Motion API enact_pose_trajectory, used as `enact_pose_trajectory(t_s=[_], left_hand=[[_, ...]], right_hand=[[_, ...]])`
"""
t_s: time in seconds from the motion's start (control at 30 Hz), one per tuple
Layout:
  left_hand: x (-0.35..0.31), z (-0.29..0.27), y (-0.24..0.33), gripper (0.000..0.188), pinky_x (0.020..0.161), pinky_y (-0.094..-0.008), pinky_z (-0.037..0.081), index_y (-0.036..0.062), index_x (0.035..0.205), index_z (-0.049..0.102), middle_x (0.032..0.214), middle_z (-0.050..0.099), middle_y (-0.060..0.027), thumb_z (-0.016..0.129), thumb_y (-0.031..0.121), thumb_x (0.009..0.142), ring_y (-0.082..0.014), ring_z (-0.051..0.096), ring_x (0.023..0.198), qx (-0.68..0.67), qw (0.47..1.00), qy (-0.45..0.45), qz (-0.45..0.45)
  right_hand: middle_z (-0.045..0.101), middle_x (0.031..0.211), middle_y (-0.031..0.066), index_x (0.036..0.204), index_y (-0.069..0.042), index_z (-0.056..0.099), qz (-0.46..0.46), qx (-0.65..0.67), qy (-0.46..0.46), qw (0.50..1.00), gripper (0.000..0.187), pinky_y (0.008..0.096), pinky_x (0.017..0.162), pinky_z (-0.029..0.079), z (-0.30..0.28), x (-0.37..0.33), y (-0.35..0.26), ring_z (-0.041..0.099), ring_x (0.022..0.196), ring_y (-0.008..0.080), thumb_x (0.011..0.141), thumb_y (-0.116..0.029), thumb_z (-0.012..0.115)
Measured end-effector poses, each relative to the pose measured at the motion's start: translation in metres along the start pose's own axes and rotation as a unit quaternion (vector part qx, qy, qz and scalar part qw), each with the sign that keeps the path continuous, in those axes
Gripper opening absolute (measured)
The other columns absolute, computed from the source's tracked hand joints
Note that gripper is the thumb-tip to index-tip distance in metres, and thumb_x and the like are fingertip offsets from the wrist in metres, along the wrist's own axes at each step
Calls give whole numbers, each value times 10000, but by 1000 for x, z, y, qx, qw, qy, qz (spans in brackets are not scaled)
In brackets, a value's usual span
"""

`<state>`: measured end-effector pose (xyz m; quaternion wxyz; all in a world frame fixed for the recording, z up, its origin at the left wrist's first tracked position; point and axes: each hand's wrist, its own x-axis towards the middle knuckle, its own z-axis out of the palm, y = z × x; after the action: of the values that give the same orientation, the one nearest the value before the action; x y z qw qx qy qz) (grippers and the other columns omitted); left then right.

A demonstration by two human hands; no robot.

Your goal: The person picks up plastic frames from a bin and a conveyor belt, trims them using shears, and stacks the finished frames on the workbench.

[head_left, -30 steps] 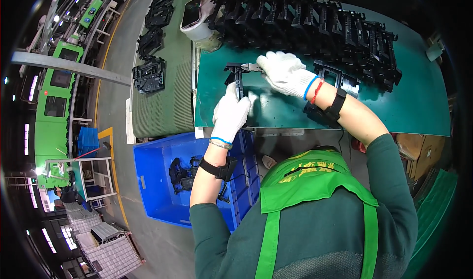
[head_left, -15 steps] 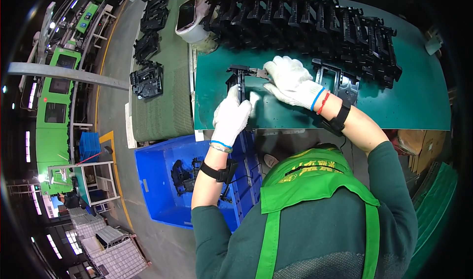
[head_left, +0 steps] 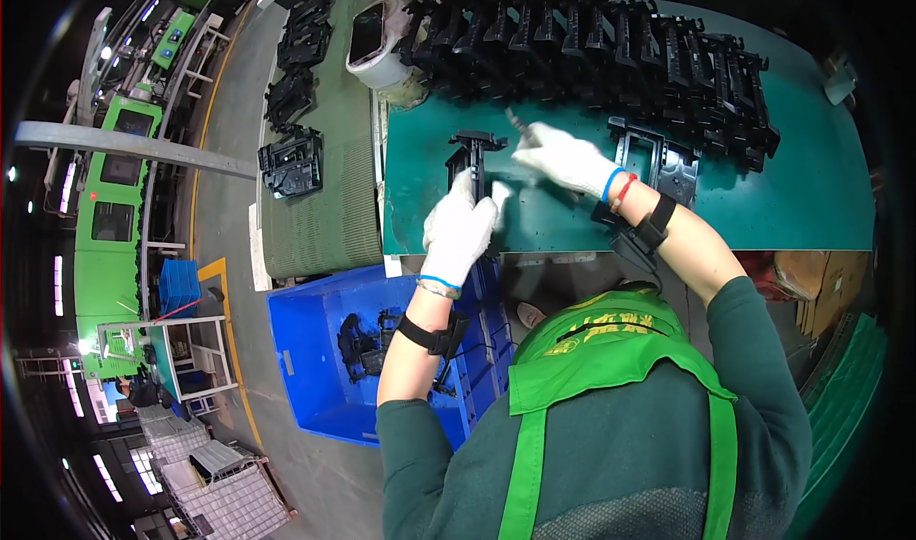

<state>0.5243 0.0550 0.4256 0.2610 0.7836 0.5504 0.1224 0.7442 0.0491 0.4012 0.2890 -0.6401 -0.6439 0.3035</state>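
Green tabletop (head_left: 782, 206) stretches in front of the person, a row of black plastic parts (head_left: 572, 39) standing along its far side. Gloved in white, the left hand (head_left: 461, 230) is closed around a black frame (head_left: 476, 141) above the table's near left portion. The right hand (head_left: 570, 161), also gloved, is just beside that frame, fingers curled on a small metal tool — its tip blurred. Another black part (head_left: 679, 176) lies near the right wrist; a blue bin (head_left: 305, 378) sits below the left forearm.
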Motion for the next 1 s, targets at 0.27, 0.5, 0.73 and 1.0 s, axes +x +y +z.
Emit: enact_pose_trajectory(t_s=[0.27,0.5,0.73,1.0], left_hand=[[6,33,15,683,717,-484,577,66,1536,384,828,731,-195,565,383,958,-386,725,757,144,989,-37,-7],[13,77,-8,575,637,-496,569,28,1431,461,751,712,-192,551,374,980,-381,719,693,153,983,-45,88],[9,85,2,396,618,-522,545,27,1186,566,718,697,-200,553,371,992,-410,700,662,188,980,-57,33],[11,91,-22,636,627,-527,547,42,1501,409,711,692,-204,548,388,986,-409,696,652,137,986,-22,98]], right_hand=[[574,779,-7,1141,-102,589,206,363,-107,903,376,263,524,458,0,-47,-18,570,636,66,985,-436,658],[494,703,-52,1015,-145,544,256,582,-117,763,306,244,459,320,52,-40,9,407,527,51,954,-383,727],[499,709,-49,1027,-119,550,256,595,-106,755,240,233,466,351,53,-34,21,421,525,46,988,-318,679],[520,758,-28,1119,-74,579,202,472,-128,849,241,272,499,424,1,-80,-5,475,567,67,999,-270,654]])
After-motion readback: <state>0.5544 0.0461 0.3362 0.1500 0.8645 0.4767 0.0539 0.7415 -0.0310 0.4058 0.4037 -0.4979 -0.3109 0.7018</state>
